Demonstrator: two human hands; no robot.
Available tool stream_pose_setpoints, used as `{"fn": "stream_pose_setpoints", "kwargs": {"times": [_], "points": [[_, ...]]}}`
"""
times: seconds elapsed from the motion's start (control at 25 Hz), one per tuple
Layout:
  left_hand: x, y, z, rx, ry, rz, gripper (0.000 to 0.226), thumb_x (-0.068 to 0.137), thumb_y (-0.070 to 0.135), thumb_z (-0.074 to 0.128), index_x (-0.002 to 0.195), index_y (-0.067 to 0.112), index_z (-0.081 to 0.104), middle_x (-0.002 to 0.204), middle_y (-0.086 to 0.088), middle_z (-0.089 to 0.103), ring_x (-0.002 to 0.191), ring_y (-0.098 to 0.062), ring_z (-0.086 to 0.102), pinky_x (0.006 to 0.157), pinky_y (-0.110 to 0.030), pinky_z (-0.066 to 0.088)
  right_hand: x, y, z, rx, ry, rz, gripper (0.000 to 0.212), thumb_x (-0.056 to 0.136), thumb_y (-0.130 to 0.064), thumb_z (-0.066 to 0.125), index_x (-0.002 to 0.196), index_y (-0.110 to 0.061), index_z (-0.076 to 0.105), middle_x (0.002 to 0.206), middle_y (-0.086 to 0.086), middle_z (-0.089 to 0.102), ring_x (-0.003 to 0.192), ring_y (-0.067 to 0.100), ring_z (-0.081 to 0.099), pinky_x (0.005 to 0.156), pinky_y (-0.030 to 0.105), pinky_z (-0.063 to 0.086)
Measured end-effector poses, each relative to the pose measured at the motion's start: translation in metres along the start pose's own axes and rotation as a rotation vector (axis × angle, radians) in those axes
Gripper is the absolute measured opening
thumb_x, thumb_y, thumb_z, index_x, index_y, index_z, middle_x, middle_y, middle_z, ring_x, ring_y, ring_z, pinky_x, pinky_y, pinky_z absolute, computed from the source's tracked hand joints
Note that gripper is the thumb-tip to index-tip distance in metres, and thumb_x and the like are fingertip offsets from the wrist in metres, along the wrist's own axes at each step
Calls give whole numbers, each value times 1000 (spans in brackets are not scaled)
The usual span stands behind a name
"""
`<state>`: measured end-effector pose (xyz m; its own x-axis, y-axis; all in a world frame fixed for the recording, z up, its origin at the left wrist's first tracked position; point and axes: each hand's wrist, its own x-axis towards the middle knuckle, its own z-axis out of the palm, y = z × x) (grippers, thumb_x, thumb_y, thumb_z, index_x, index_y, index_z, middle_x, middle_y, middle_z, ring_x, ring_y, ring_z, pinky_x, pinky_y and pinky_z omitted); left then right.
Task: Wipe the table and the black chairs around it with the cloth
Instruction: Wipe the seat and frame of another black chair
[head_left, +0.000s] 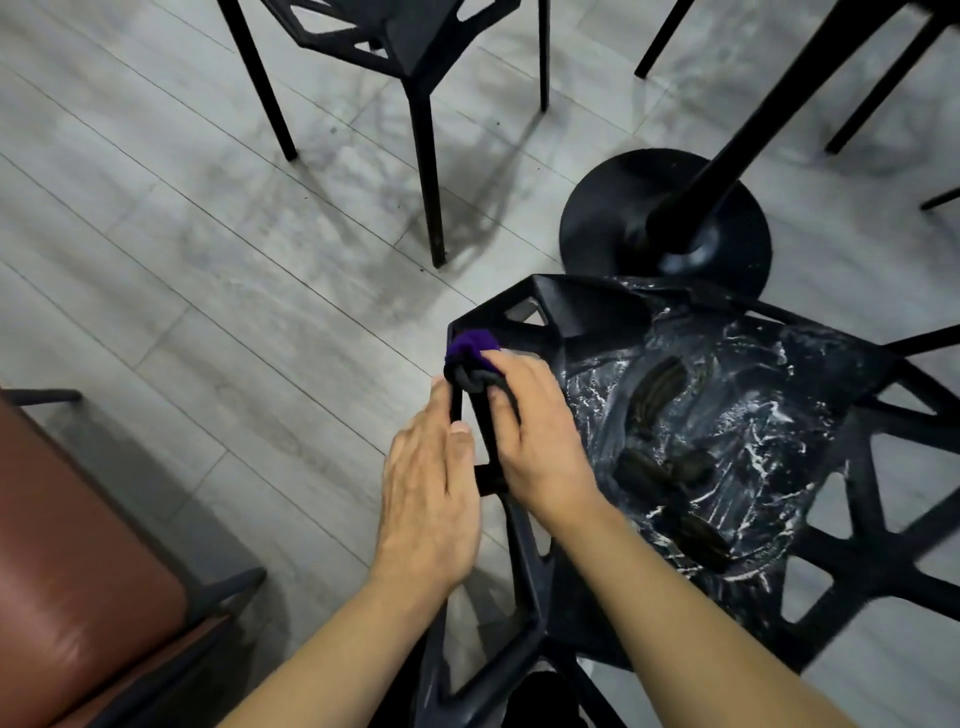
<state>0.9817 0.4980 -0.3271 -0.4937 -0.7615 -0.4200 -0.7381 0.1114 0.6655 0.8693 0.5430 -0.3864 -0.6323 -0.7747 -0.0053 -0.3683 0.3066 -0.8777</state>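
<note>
Head view: right hand (524, 431) has its fingers curled round the cloth (470, 358), a purple-and-dark wad bunched at the fingertips and held against the frame corner of the near black chair (597, 312). Left hand (431, 488) lies just beside it on the outer side of the same frame bar, fingers straight and pressed together, thumb alongside. Beyond the fingertips, the round table base (613, 218) on the grey floor (208, 260), second black chair (395, 41) farther off; brown seat (62, 571) well back, left of the left wrist.
</note>
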Motion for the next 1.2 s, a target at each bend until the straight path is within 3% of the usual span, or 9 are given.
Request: {"fn": "stream_pose_setpoints", "kwargs": {"times": [0.16,0.24,0.36,0.48,0.64,0.72,0.8,1.0,1.2], "points": [[22,10,-4,43,68,81,53,106,38,25,158,29,29,160,11,37,143,-3,29,122,-28,21,56,19,-60,-244,276,-15,36,100,-15,51,136,-14,57,127,5,57,116,18,50,104,22,34],[52,17,0,120,33,122,52,109,32,27,160,22,22,165,4,28,151,-11,22,125,-31,16,93,46,-82,-420,213,1,38,97,-25,52,134,-18,59,124,6,59,112,25,53,100,28,37],[89,23,11,306,-71,203,60,109,39,20,163,17,6,171,2,7,157,-13,0,126,-26,0,120,74,-76,-664,47,8,46,91,-42,49,131,-22,61,120,9,61,106,34,59,93,43,46],[97,21,16,417,-93,232,64,107,45,13,163,17,-1,171,5,-4,156,-10,-11,123,-24,-6,105,72,-44,-700,129,-17,44,90,-38,52,128,-20,62,126,9,60,110,34,58,95,45,46],[98,19,20,624,-85,255,68,104,49,-1,163,14,0,171,-1,-7,157,-18,-13,128,-34,-2,102,80,-49,-738,93,-113,41,90,-30,54,129,-18,61,127,9,59,111,33,57,94,43,45],[101,17,22,719,-75,279,74,100,50,-7,162,10,-1,171,-5,-8,157,-22,-12,129,-39,1,102,93,-80,-735,235,36,38,90,-27,55,125,-16,63,121,12,61,105,36,59,90,43,44],[100,15,23,736,-76,265,73,101,50,-6,162,10,-2,171,-6,-10,157,-23,-14,129,-39,0,88,107,-113,-737,339,222,37,95,-28,52,130,-16,59,128,13,57,112,36,55,95,44,43],[102,14,25,700,-56,270,78,98,55,-5,162,12,-1,171,-3,-10,157,-20,-14,128,-35,-3,123,107,-128,-708,371,538,39,99,-33,46,129,-11,58,130,21,53,116,43,53,98,49,43],[101,13,24,698,-68,258,79,97,56,-5,162,12,-1,171,-2,-10,157,-19,-14,128,-35,-2,135,64,-42,-717,115,168,34,98,-35,51,125,-17,60,121,14,58,108,37,56,91,44,43]]}}
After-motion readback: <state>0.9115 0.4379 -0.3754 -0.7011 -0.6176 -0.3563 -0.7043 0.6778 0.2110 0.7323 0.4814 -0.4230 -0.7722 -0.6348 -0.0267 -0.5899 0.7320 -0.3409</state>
